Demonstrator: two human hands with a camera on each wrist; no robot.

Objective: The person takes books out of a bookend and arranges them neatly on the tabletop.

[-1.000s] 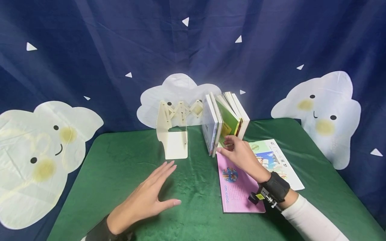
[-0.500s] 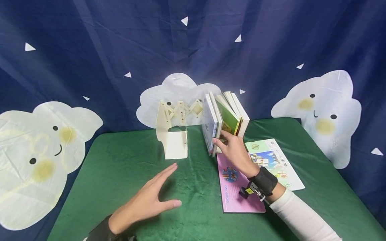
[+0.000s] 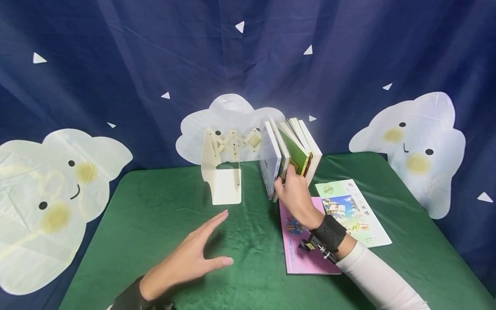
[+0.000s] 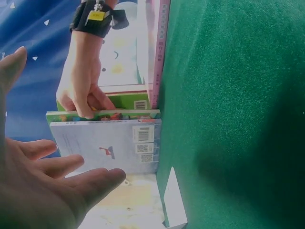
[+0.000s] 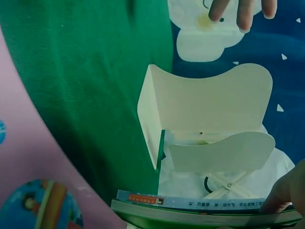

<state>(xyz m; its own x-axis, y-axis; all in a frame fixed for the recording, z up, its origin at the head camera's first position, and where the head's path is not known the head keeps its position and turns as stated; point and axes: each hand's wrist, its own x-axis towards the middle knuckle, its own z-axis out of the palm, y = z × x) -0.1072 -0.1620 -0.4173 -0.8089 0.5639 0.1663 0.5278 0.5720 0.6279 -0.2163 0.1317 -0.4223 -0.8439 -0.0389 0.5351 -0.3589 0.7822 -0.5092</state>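
My right hand [image 3: 296,194] pinches a thin green-edged book [image 4: 131,114], second from the left in an upright row. Its thumb lies on the book's left side and its fingers go into the gap on the right. Against that book's left side stands a pale blue book [image 3: 270,159]; to the right leans a green book [image 3: 295,150]. My left hand [image 3: 186,262] is held over the table, fingers straight and thumb spread, with nothing in it. Ahead of it stands a cream expandable book rack [image 3: 226,187], whose crossed slats run toward the row.
A pink book [image 3: 310,260] lies flat below my right wrist. Beside it on the right lies a white and green picture book [image 3: 373,230]. White books [image 3: 311,146] end the row at the right. A blue curtain [image 3: 248,64] hangs behind the green-covered table [image 3: 155,206].
My right hand has shifted left and closed from a loose reach before the green book to a grip on the thin book, which has moved slightly rightward. My left hand stays nearly still.
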